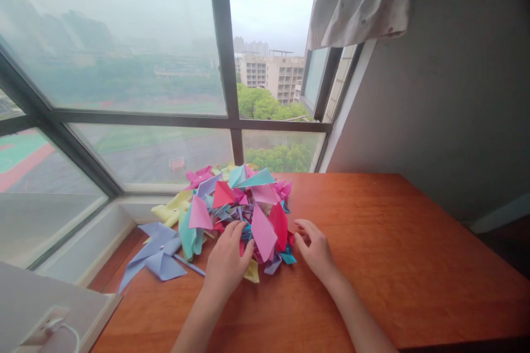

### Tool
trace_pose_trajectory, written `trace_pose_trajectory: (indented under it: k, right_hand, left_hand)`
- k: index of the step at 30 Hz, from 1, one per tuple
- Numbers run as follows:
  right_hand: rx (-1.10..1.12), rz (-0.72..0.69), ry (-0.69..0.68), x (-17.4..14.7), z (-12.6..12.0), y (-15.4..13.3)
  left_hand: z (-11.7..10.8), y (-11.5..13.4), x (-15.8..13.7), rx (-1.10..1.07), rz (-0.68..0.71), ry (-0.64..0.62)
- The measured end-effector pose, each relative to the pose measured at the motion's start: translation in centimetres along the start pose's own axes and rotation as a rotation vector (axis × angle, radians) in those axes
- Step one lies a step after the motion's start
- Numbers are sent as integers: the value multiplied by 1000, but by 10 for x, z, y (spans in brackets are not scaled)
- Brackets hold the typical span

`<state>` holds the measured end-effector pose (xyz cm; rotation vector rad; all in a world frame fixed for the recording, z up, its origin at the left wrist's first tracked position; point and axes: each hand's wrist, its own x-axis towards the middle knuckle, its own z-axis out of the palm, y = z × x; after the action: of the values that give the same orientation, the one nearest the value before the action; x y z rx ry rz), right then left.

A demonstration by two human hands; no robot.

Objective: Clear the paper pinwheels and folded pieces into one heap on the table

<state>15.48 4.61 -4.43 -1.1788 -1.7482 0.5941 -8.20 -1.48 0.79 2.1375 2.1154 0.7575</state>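
Note:
A heap of folded paper pieces in pink, red, teal, yellow and purple [264, 231] lies on the wooden table [364, 242]. My left hand [227, 258] rests at the heap's near left side, thumb apart from the fingers, fingertips against the paper and partly hidden by it. On the other side, my right hand [317, 248] curves beside the heap's right edge, thumb and fingers apart, nothing between them. A periwinkle paper pinwheel [160, 251] with a stick [189, 266] lies left of my left hand. Behind it is a yellow pinwheel [171, 208].
Framed window panes [153, 154] stand behind and left of the table, one section open at the right. A grey wall [451, 94] rises on the right, with a curtain [360, 0] above. At lower left, a plug with a white cable [58, 324] sits in a socket.

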Motion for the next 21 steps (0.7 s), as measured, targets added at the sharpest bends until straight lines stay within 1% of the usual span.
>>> trace_pose_trajectory:
  k: [3,5,8,11,14,17,18,19,21]
  right_hand:
    - [6,51,39,-5,-8,5]
    - [3,84,68,-9,-13,8]
    - [-1,116,96,-17,-19,10]
    - [-1,119,92,-26,-22,7]
    - [-5,120,85,-33,-22,2]
    - [-11,119,86,-38,-23,-4]
    - [-15,119,87,-40,-23,-7]
    - [-22,122,88,-42,-24,-10]
    - [-37,126,75,-46,-24,-15]
  left_hand:
    - [3,2,-1,-24,61,47]
    - [2,0,-4,12,56,111]
    - [-3,-6,-10,66,66,180]
    - [-12,-11,-16,79,110,198]
    - [-20,-8,-25,19,132,265]
    - [-22,3,-45,-119,148,354]
    - [-20,8,-53,-178,166,349]
    - [-17,14,-61,-239,191,299]
    - [-9,27,-76,-343,250,117]
